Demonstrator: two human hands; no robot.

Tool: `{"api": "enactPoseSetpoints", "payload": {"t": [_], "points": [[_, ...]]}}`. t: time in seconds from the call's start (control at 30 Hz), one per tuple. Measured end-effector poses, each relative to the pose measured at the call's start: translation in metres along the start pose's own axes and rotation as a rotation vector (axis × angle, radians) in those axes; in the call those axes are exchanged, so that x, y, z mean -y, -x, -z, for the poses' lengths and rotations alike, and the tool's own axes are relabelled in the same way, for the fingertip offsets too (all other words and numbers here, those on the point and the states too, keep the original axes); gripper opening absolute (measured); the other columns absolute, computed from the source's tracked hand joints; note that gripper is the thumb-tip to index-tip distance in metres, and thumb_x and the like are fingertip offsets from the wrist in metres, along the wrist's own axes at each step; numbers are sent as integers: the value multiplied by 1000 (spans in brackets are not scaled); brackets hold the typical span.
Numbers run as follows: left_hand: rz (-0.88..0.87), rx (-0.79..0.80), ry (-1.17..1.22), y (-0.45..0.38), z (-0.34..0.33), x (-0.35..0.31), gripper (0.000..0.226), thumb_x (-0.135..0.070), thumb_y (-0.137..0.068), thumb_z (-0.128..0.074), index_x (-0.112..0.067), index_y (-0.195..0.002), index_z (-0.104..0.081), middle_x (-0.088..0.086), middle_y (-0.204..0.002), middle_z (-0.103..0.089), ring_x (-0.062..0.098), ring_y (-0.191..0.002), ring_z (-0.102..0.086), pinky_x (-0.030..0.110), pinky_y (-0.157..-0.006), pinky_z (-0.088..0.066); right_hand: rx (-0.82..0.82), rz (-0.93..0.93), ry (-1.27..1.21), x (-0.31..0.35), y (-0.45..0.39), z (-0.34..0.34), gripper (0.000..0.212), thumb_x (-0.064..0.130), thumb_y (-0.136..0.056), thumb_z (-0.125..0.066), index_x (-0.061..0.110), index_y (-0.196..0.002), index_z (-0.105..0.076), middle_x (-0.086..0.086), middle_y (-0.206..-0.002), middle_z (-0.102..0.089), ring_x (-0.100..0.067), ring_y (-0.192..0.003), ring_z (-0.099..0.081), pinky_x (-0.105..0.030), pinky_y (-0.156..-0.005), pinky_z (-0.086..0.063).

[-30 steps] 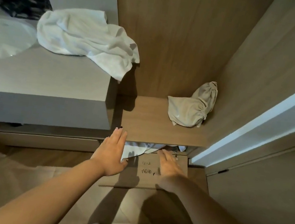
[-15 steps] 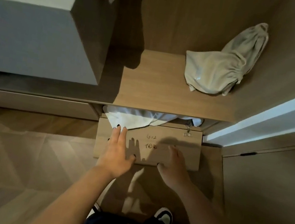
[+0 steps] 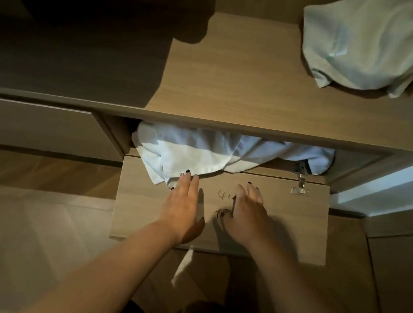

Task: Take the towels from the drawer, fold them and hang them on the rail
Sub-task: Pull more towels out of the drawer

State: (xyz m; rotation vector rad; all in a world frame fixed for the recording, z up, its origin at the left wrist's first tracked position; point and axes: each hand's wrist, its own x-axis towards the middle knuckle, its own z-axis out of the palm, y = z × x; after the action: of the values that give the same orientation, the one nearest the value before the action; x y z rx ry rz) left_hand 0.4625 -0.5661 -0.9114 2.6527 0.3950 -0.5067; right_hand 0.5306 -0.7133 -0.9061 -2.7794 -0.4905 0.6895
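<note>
Spilling from the open drawer over its folded-down front, the white towel is touched by the flat left hand, the right hand hovers loosely spread nearby, and the towel's far part is hidden under the shelf.

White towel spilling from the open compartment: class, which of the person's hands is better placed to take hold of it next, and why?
Probably the left hand: its fingertips already reach the white towel where it hangs over the flap door. The right hand lies over bare wood beside it.
</note>
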Motion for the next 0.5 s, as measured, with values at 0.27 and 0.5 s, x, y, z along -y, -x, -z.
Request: {"api": "enactPoseSetpoints", "payload": {"t": [0.27, 0.5], "points": [[-13, -77, -222, -89, -41, 31, 96, -23, -94, -51, -3, -151, 24, 19, -159, 28, 34, -147, 26, 48, -122, 1, -101, 126, 42, 17, -79, -44, 72, 12, -87, -57, 10, -151, -23, -13, -159, -17, -29, -148, -10, -41, -120, -21], [82, -116, -353, -101, -52, 63, 90, -25, -99, -44, -5, -149, 27, 21, -155, 35, 38, -144, 30, 56, -121, 0, -70, 61, 36, -6, -83, -63, 81, 11, -85, -63, 11, -153, -18, -15, -159, -15, -31, -146, -15, -43, -118, -26]]}}
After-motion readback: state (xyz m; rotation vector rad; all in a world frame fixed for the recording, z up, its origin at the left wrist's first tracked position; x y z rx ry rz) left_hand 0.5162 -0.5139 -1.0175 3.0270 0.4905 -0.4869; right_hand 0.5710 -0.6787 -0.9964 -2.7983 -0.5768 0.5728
